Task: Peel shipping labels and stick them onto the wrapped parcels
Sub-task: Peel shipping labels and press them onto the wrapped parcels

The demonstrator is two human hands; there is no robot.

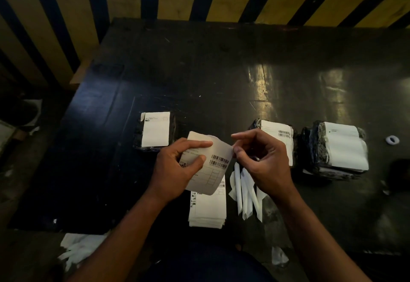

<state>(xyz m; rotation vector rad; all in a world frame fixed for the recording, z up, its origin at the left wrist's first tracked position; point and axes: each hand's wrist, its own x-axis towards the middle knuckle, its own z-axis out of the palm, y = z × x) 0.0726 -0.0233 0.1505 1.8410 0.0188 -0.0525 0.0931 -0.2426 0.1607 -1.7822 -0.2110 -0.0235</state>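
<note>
My left hand point(177, 168) grips a curled white shipping label point(218, 155) with barcodes, held above the dark table. My right hand point(264, 159) pinches the label's right edge with thumb and finger. Under the hands lies a stack of unpeeled labels point(208, 210). A black wrapped parcel point(155, 131) with a label on top sits just behind my left hand. Two more labelled parcels stand to the right, one point(281, 135) partly hidden behind my right hand, the other point(339, 148) further right.
Rolled strips of peeled backing paper point(244, 193) lie beside the label stack. More paper scraps point(77, 248) lie on the floor at lower left. A small white ring point(392, 140) rests on the black table point(221, 70). A striped wall rises behind.
</note>
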